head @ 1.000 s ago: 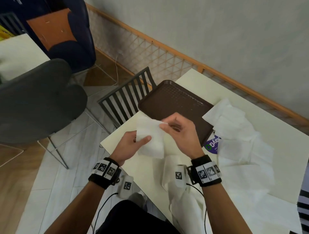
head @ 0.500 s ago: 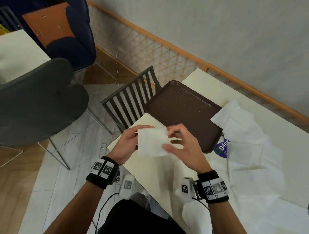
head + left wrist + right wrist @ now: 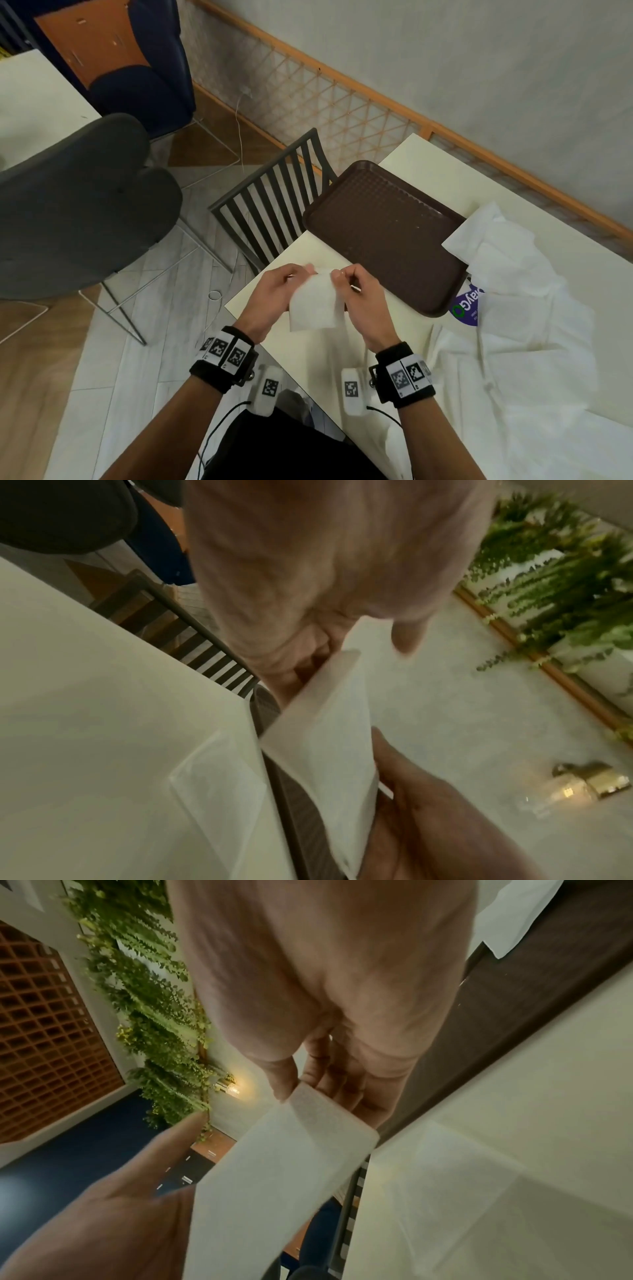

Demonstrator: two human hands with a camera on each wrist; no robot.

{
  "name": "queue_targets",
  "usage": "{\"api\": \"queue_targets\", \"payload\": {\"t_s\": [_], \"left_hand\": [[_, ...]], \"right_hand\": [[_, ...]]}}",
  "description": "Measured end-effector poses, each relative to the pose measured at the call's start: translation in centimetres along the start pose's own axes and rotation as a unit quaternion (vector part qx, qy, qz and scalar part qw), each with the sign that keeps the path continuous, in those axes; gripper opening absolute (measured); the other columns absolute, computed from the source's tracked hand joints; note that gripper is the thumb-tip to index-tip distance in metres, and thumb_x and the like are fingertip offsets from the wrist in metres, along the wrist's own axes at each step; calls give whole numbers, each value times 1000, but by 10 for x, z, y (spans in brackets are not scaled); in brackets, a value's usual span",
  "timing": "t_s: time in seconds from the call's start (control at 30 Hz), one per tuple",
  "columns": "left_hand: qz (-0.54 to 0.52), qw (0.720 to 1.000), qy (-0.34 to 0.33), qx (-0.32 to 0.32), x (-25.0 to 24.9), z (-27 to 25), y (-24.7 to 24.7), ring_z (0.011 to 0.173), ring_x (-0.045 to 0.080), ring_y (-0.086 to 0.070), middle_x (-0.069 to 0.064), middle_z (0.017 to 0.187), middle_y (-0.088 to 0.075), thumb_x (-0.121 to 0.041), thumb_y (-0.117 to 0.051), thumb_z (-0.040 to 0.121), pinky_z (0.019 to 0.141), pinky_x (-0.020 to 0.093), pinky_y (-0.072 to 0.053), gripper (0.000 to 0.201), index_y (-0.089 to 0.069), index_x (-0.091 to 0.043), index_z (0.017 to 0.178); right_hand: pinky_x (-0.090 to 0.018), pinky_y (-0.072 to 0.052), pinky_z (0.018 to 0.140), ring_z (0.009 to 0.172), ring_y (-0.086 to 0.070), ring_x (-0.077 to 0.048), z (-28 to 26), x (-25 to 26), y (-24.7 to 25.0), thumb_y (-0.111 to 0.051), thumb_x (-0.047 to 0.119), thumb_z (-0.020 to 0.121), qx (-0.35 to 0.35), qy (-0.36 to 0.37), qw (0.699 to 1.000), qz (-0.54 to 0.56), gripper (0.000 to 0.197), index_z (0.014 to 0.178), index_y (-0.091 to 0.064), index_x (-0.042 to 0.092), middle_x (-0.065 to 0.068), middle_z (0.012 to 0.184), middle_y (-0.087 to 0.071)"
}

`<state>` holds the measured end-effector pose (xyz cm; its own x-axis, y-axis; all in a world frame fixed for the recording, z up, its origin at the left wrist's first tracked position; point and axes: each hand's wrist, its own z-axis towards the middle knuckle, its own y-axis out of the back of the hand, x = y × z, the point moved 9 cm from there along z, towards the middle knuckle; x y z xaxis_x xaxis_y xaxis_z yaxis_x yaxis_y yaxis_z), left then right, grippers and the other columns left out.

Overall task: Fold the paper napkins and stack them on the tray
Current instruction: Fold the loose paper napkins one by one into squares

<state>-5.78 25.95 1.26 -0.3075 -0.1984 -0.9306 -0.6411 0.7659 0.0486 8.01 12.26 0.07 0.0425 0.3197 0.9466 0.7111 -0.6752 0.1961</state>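
In the lower middle of the head view, both hands hold one folded white paper napkin in the air above the near corner of the cream table. The left hand grips the napkin's left edge, fingers curled behind it. The right hand pinches the top right corner between thumb and fingertips. Just beyond the hands, toward the frame's centre, lies the brown textured tray, its left end overhanging the table edge. A heap of loose unfolded napkins spreads over the right side of the frame, one corner lapping onto the tray's right end. A purple napkin packet peeks out beside the tray's lower right corner. A dark slatted chair stands left of the tray.
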Motion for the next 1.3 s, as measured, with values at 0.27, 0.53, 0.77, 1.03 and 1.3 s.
{"api": "queue_targets", "payload": {"t_s": [0.27, 0.53, 0.77, 1.03, 1.3], "left_hand": [[177, 982, -70, -4, 8, 14, -6, 76, 8, -66, -13, 81, -75, -38, -71, 103, 68, 26, -53, 19, -79, -25, 93], [221, 973, -34, -48, 32, 54, 2, 74, 31, -63, 6, 71, -64, -26, -58, 110, 74, 48, -61, 34, -67, -15, 80], [336, 938, -33, -78, 42, 88, -12, 100, 30, -68, 8, 97, -76, -23, -70, 104, 89, 42, -56, 10, -73, -14, 108], [494, 861, -89, -87, 31, 81, -42, 121, 35, -54, 11, 132, -57, -18, -72, 99, 97, 50, -51, 36, -59, -14, 133], [386, 915, -90, 71, 72, 12, -121, 103, 16, -59, -8, 107, -62, -48, -75, 96, 93, 38, -54, 35, -67, -22, 117]], "right_hand": [[-17, -40, 63, 66, -49, -3, 0, -17, -8, -61, 43, 111, -11, 13, 996, -86, 30, 88, -58, 22, 13, 72, -58], [-18, -51, 63, 64, -65, -6, 5, -47, 4, -71, 25, 105, -70, -47, 994, -75, 24, 116, -51, 32, -1, 78, -76], [-12, -42, 62, 73, -63, -9, 27, -52, 7, -65, 13, 105, -110, -49, 978, -173, 20, 111, -47, 21, -4, 84, -73], [-40, -53, 82, 95, -65, -31, 28, -40, 23, -62, 20, 103, -77, -25, 946, -313, 12, 108, -51, 20, -6, 102, -68], [-45, -53, 98, 113, -60, -34, -24, -102, 111, -82, 34, 93, 76, -103, 883, -452, 45, 126, -54, 21, -6, 124, -57]]}}
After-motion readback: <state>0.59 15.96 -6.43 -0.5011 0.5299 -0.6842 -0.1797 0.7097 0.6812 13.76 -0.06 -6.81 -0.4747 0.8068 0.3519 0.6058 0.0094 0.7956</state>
